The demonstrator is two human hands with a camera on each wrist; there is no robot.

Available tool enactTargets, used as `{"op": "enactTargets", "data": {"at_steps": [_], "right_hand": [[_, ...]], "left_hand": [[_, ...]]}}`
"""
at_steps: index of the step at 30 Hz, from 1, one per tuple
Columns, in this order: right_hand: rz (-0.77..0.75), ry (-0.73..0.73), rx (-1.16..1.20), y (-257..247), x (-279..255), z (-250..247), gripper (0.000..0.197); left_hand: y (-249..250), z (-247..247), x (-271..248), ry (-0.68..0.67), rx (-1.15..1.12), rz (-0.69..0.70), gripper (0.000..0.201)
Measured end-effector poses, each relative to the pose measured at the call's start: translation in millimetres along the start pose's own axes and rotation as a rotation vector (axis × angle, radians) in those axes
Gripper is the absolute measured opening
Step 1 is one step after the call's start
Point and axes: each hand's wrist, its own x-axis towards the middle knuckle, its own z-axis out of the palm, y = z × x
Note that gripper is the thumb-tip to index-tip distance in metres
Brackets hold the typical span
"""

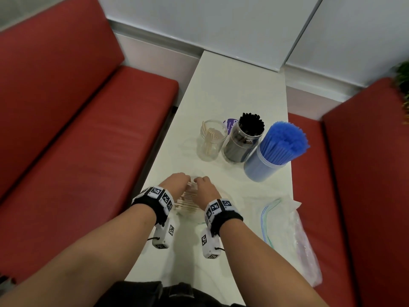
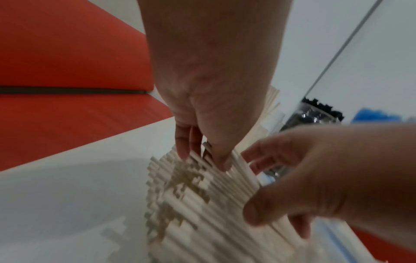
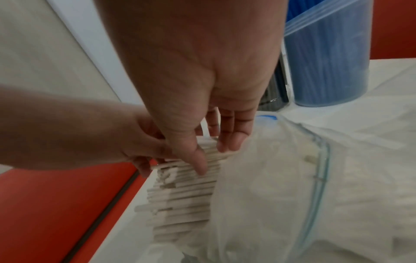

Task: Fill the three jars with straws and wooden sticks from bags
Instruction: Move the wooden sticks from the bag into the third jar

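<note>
Head view: a narrow white desk [image 1: 232, 85] runs away between two red benches [image 1: 77, 129]. Both hands work at its near end. The left hand [image 1: 176, 182] and the right hand [image 1: 204, 187] sit close together over a spread of pale sticks [image 1: 188, 201] lying flat on the desk. Farther off stand three jars in a row: a clear jar [image 1: 211, 141] on the left with only a few sticks in it, a middle jar [image 1: 242, 142] packed with black straws, and a right jar [image 1: 269, 160] packed with blue straws. An empty zip bag [image 1: 287, 224] lies at the near right of the desk.

Left wrist view: the left hand [image 2: 209, 99] reaches down with fingers [image 2: 183, 142] pressing on the far ends of the sticks [image 2: 202, 195]; thumb and fingertips close around some of them. The right hand [image 2: 315, 174] comes in from the right, its fingers curled over the bundle. The black-straw jar [image 2: 315, 115] shows behind, blurred.

Right wrist view: the right hand [image 3: 202, 97] pinches the sticks [image 3: 186, 186] between thumb and fingertips [image 3: 229, 142]. The left hand [image 3: 135, 142] grips the same bundle from the left. The sticks lie half inside the mouth of a clear bag [image 3: 292, 186]. The blue-straw jar [image 3: 326, 62] stands at the far right.
</note>
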Motion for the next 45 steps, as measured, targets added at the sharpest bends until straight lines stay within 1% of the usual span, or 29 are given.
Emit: {"op": "enactTargets", "data": {"at_steps": [3,6,8,10,12,14,15,16,17,18,20,22,24,25,26,28,29,31,33,34,38,42,45], "right_hand": [[-0.025,0.007,-0.119,2,1,0,0.042],[-0.01,0.012,-0.119,-1,2,-4,0.033],[0.007,0.019,-0.112,-5,5,-9,0.024],[0.022,0.032,-0.085,-7,7,-17,0.026],[0.009,0.056,0.002,-9,7,-28,0.032],[-0.025,0.103,0.147,-12,3,-45,0.034],[-0.049,0.146,0.225,-14,1,-55,0.035],[-0.076,0.203,0.297,-17,-3,-66,0.037],[-0.111,0.269,0.363,-21,-7,-80,0.039],[-0.153,0.338,0.428,-25,-12,-95,0.043],[-0.241,0.462,0.57,-35,-23,-126,0.045],[-0.309,0.538,0.7,-44,-32,-154,0.043],[-0.338,0.577,0.753,-49,-39,-169,0.042],[-0.344,0.58,0.767,-50,-41,-172,0.042],[-0.348,0.571,0.787,-51,-43,-172,0.04],[-0.344,0.535,0.833,-51,-45,-165,0.034],[-0.335,0.522,0.847,-51,-46,-162,0.03],[-0.315,0.52,0.872,-50,-47,-157,0.025],[-0.308,0.517,0.88,-50,-47,-157,0.026],[-0.303,0.505,0.868,-51,-47,-158,0.025],[-0.303,0.457,0.792,-55,-48,-163,0.023],[-0.308,0.499,0.746,-56,-48,-164,0.034],[-0.295,0.515,0.759,-54,-49,-167,0.034]], "left_hand": [[-2,-15,-5,-0.011,-0.135,0.034,0.018],[-7,-35,-10,-0.025,-0.308,0.033,0.017],[-13,-47,-13,-0.072,-0.544,0.036,0.021],[-18,-55,-17,-0.086,-0.853,0.025,0.025],[-20,-61,-18,-0.012,-1.148,-0.019,0.025],[-22,-64,-16,0.13,-1.407,-0.086,0.021],[-22,-64,-14,0.191,-1.495,-0.129,0.02],[-21,-63,-12,0.22,-1.55,-0.177,0.021],[-20,-60,-10,0.206,-1.58,-0.225,0.023],[-17,-57,-9,0.149,-1.583,-0.269,0.025],[-11,-50,-8,-0.04,-1.553,-0.324,0.033],[-3,-46,-6,-0.231,-1.627,-0.314,0.048],[6,-44,-3,-0.38,-1.83,-0.253,0.062],[11,-44,-1,-0.442,-1.959,-0.212,0.066],[15,-45,0,-0.488,-2.093,-0.171,0.066],[18,-50,0,-0.511,-2.285,-0.104,0.059],[20,-53,0,-0.499,-2.335,-0.083,0.054],[23,-58,1,-0.428,-2.354,-0.07,0.044],[27,-61,1,-0.349,-2.313,-0.103,0.033],[28,-61,1,-0.335,-2.296,-0.13,0.031],[30,-62,1,-0.401,-2.306,-0.207,0.045],[31,-61,0,-0.398,-2.435,-0.17,0.037],[30,-59,2,-0.394,-2.565,-0.167,0.038]]}}
